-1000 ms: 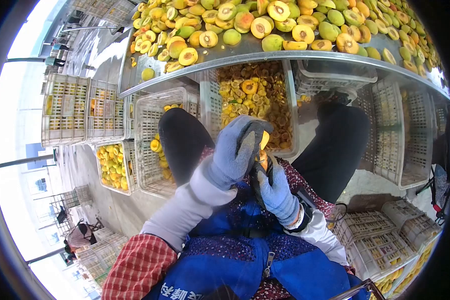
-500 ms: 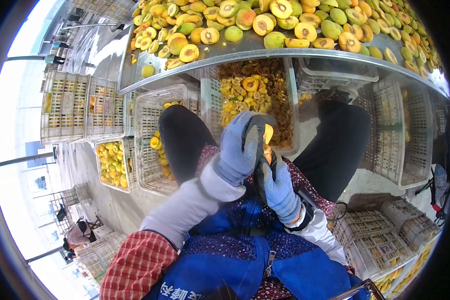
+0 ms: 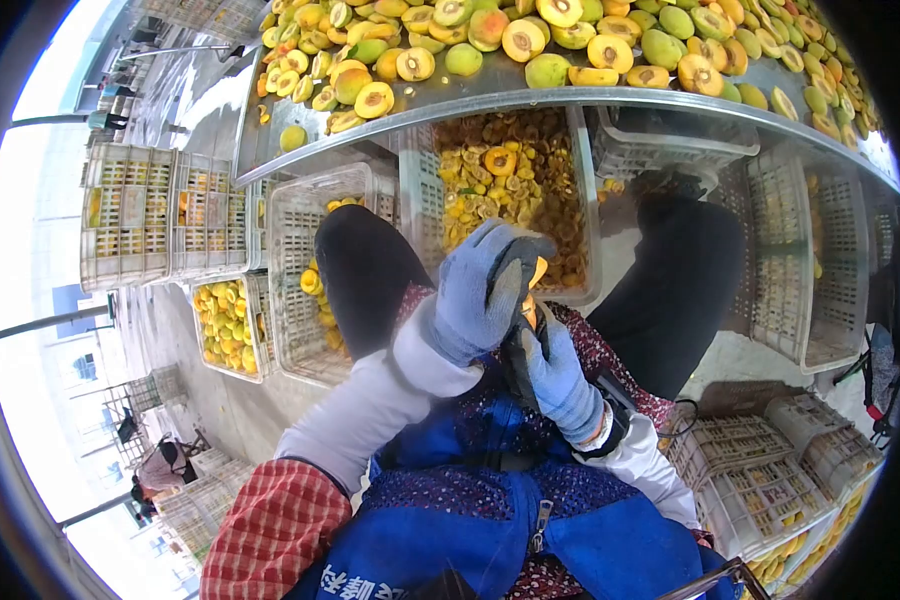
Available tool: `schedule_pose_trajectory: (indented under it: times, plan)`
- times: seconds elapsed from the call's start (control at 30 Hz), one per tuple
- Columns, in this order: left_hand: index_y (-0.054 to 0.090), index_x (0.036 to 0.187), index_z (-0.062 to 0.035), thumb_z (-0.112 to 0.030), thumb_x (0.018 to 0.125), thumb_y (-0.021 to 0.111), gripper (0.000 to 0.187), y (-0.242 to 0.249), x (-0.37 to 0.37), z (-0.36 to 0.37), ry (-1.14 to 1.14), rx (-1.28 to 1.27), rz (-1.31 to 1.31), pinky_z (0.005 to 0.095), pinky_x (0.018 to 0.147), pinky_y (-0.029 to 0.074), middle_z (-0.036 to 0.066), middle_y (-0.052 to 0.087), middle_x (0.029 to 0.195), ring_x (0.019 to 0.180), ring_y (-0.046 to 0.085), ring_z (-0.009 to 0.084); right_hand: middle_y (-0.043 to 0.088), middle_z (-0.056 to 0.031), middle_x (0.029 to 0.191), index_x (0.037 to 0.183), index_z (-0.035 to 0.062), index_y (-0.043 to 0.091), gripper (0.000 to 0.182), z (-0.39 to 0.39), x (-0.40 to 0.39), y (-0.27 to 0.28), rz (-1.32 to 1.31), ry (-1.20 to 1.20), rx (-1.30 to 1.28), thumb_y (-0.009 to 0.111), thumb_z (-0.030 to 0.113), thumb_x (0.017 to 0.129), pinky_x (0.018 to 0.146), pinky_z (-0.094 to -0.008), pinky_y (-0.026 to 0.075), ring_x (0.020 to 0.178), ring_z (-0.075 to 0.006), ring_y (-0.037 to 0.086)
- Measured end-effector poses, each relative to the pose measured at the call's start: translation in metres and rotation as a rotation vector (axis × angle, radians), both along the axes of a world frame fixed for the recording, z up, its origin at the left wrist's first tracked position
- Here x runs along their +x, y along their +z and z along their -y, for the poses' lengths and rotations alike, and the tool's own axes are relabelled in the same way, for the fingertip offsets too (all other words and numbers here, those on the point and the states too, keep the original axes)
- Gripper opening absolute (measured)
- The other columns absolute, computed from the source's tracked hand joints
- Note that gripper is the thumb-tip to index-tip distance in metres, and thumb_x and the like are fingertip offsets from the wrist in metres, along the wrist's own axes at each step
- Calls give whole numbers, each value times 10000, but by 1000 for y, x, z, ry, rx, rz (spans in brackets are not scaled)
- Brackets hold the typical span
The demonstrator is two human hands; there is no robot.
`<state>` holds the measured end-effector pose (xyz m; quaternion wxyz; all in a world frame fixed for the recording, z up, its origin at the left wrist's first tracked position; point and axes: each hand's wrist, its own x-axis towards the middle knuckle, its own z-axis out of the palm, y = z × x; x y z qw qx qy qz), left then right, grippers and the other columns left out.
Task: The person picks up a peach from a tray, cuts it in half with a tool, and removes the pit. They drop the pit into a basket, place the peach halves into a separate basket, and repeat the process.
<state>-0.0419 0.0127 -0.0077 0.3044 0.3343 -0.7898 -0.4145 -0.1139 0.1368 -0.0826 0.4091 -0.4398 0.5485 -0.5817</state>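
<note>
My left hand (image 3: 478,290), in a blue-grey glove with a dark palm, curls over a yellow peach (image 3: 538,271) in front of my lap. Just below, my gloved right hand (image 3: 562,385) is closed with its thumb up against the lower part of the same fruit. Orange flesh shows in the gap between the gloves; my fingers hide most of the peach. Beyond my hands, between my knees, stands a crate (image 3: 588,215) holding peach scraps and pits.
A metal table (image 3: 450,110) across the front carries many whole and halved peaches (image 3: 522,40). Crates of peaches (image 3: 130,215) are stacked at the left, and another crate (image 3: 290,230) stands by my left knee. More crates (image 3: 760,490) stand at the lower right.
My left hand has tilted and shifted slightly left and down around the peach. The right hand stays closed almost in the same place.
</note>
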Motion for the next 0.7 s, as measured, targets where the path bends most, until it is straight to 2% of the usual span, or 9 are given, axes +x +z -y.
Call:
schedule_pose_trajectory:
  times: [0.1,0.17,0.2,0.27,0.4,0.43,0.63,0.67,0.7]
  plan:
    - [592,925,40,-234,847,427,330,0,1,5,-78,59,-14,294,708,429,145,599,877,779,564,225,574,-105,766,1260,-24,404,425,-1,-3,9,283,89,107,512,130,880,591,-293,466,639,-201,566]
    - [595,922,42,-233,851,420,334,-3,1,7,-103,85,-1,293,715,427,143,601,885,784,563,223,510,-34,660,1136,23,491,302,3,-7,25,1042,154,357,503,220,907,481,-258,426,538,-143,503]
    - [597,918,24,-196,860,441,276,-8,1,8,-124,115,-82,288,676,436,125,592,837,742,567,215,510,-34,660,1136,23,491,302,5,-12,31,1042,153,356,503,220,907,481,-258,426,538,-143,503]
    - [598,913,6,-159,869,462,218,-13,-1,6,-143,146,-165,282,638,445,107,582,789,700,571,208,429,-2,586,886,114,483,331,9,-23,41,1378,412,540,412,435,926,318,-231,292,407,-97,385]
    - [597,922,10,-156,907,436,231,-13,-4,1,-136,433,-313,262,658,452,74,599,810,718,565,145,376,20,542,841,119,488,389,9,-24,50,1362,410,609,394,489,914,293,-229,253,378,-81,339]
    - [596,926,11,-152,908,443,224,-13,-4,2,-171,570,-317,264,669,458,73,604,821,726,569,142,373,25,542,848,119,488,392,8,-23,44,1546,494,559,388,492,915,294,-225,259,373,-77,332]
    - [579,957,-3,-222,917,458,252,-36,-1,-4,125,443,-287,278,684,474,67,597,818,742,581,157,372,34,535,903,101,463,425,14,-34,43,1772,685,244,373,516,910,316,-224,327,392,-81,354]
    - [552,1015,-11,-216,916,454,247,-36,1,-3,128,141,-249,278,689,475,53,589,825,751,587,160,367,34,525,913,102,460,421,16,-39,43,1764,643,220,372,514,911,317,-225,331,389,-86,354]
    - [552,1015,-11,-216,916,454,247,-35,6,0,128,129,-253,278,689,475,53,589,825,751,587,160,362,35,515,923,104,457,418,21,-43,44,1754,601,192,370,512,912,318,-226,334,385,-91,354]
